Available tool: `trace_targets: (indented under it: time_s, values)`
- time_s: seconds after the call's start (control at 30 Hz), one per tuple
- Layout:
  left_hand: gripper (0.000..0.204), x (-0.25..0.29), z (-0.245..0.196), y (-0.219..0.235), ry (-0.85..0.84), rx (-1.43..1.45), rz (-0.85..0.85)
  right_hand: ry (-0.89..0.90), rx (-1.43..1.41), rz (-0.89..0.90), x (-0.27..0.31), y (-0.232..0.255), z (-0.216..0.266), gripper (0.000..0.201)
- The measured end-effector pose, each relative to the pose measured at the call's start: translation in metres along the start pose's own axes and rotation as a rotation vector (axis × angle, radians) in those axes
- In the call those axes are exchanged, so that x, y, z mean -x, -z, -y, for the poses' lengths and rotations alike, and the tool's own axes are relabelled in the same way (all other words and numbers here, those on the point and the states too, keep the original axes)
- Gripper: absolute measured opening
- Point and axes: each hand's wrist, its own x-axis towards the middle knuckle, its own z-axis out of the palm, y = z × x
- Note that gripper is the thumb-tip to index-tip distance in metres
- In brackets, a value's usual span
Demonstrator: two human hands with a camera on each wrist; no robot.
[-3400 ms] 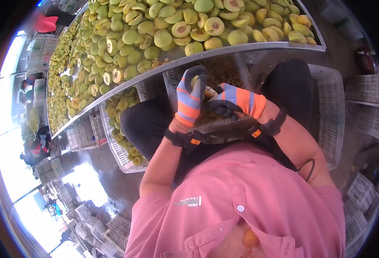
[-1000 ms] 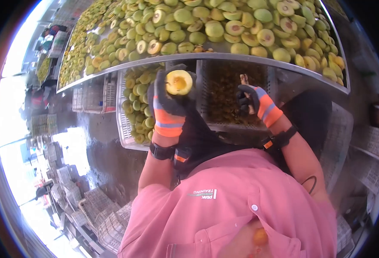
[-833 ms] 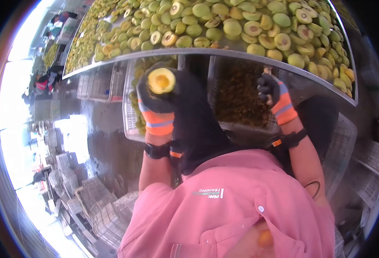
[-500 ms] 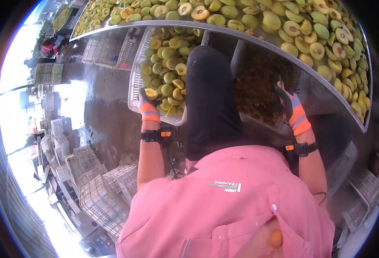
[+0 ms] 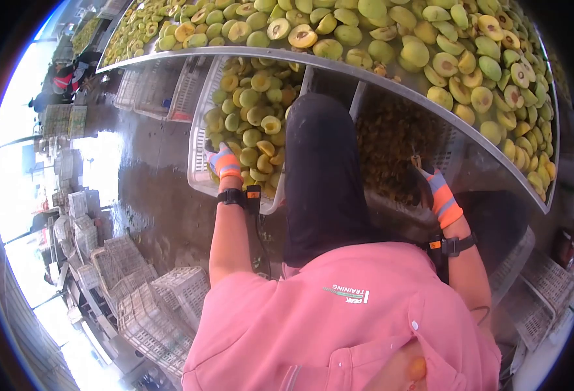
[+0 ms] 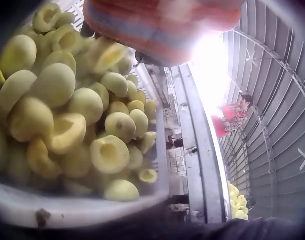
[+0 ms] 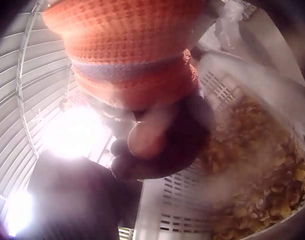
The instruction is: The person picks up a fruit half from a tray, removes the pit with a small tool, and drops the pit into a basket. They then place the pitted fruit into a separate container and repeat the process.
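My left hand, in a striped glove with dark fingers, is over the left part of a white crate heaped with hollowed green stone-fruit halves. Near its dark fingertips, the left wrist view shows a blurred fruit half, apart from any grip. My right hand grips a slim tool, its tip pointing away from me. The tool's rounded handle end pokes out of the fist in the right wrist view. That hand is beside a crate of brown scraps.
A metal-edged table piled with cut green fruit spans the far side. My knee rises between the two crates. Stacked crates stand on the wet floor at left, more crates at right.
After working at a fruit together, my hands moved apart. The left carried a hollowed half to the left crate and let it go there. The right kept the tool and moved right.
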Motion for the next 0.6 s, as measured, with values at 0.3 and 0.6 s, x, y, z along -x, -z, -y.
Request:
trace_targets:
  time_s: [0.3,0.6]
  values:
    - [0.023,0.021,-0.185,-0.133,-0.43,-0.337,0.329,0.135,-0.103,-0.249,0.051,-0.046,0.088,0.028]
    - [0.066,-0.014,-0.112,-0.143,-0.361,-0.978,0.283,0.113,-0.036,-0.18,0.066,-0.054,0.084,0.02]
